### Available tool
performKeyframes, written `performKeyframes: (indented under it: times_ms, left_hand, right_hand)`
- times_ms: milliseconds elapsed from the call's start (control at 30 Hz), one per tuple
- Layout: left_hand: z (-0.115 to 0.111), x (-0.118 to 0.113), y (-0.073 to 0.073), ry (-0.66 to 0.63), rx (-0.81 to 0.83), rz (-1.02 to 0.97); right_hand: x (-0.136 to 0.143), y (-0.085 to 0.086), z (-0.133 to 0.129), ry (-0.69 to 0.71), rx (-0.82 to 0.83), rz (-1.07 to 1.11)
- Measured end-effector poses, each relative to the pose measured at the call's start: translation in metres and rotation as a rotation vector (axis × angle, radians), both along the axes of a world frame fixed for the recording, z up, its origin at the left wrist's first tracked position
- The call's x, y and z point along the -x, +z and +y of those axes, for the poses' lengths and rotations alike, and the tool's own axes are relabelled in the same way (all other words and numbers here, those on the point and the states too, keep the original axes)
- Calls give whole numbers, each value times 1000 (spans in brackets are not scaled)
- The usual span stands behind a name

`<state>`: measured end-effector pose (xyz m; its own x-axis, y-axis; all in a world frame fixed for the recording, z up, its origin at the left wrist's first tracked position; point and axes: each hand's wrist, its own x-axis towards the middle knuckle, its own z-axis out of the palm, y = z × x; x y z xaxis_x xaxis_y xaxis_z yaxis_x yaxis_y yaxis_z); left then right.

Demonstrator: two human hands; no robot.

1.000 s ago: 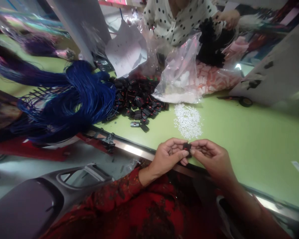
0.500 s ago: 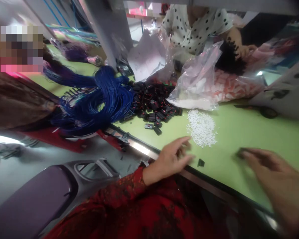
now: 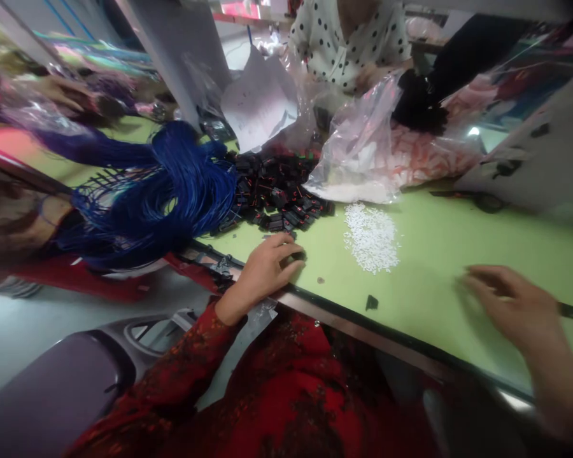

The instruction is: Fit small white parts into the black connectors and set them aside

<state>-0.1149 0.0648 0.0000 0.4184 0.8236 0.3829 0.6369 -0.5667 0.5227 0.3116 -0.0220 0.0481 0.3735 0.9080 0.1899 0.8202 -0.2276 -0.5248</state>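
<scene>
The left hand [image 3: 267, 266] rests low over the near side of the surface [image 3: 439, 248], fingers bent and thumb stretched alongside, just in front of a heap of black plastic housings [image 3: 286, 197], some with red-orange marks. Something dark shows between its fingers and thumb, but blur and shadow hide the contact, so I cannot tell whether its grip is grasping that piece or only covering it. The right hand [image 3: 525, 308], well apart toward the right, has its grip released, with the fingers loosely curled and a gap inside the thumb. A dark piece [image 3: 572, 310] lies just beyond that hand, near its wrist. Between the two hands, a single black part [image 3: 372, 302] sits close to the front edge, with a small brownish disc [image 3: 320, 280] to its left. Behind them spreads a patch of small white pieces [image 3: 372, 238], in front of a clear plastic bag [image 3: 358, 143]. Left of the housings lies a thick coil of blue wires [image 3: 191, 175]; a white paper sheet [image 3: 262, 105] stands tilted behind. Across the surface is a person in a dotted shirt [image 3: 344, 54].
</scene>
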Motion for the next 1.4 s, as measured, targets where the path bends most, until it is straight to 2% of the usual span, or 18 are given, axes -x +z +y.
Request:
performKeyframes:
  times_ms: [67,100,200,267,433,533,633,800,900,1100,1267,1400]
  left_hand:
    - [-3,-13,2,-49,89,-56]
    - [-5,-20,3,-74,126,-79]
    - [-12,-43,6,-127,234,-173]
    - [-17,-57,7,-129,380,-346]
    - [-27,-81,6,-110,995,-928]
    - [-30,-88,5,-100,1162,-1100]
    - [-31,-92,6,-83,1223,-1192]
    - [-34,-97,13,-6,1233,-1298]
    - [-38,-102,15,-2,1249,-1322]
    - [-50,-109,14,-47,1244,-1260]
    - [-54,-108,14,-171,1264,-1287]
    - [-54,-105,17,-200,1332,-1341]
  right_hand:
    - [41,-4,8,236,114,213]
    - [59,-8,12,322,109,284]
    - [95,-21,21,475,114,302]
    - [105,-28,25,495,93,206]
    - [110,-34,33,504,60,33]
    - [112,-33,34,511,63,-39]
    - [116,-29,30,500,58,-8]
    - [130,-19,12,469,57,539]
    - [141,-14,3,420,33,732]
    - [147,-7,0,254,-52,796]
    - [146,-2,-1,239,-32,793]
    - [147,0,-4,241,-29,790]
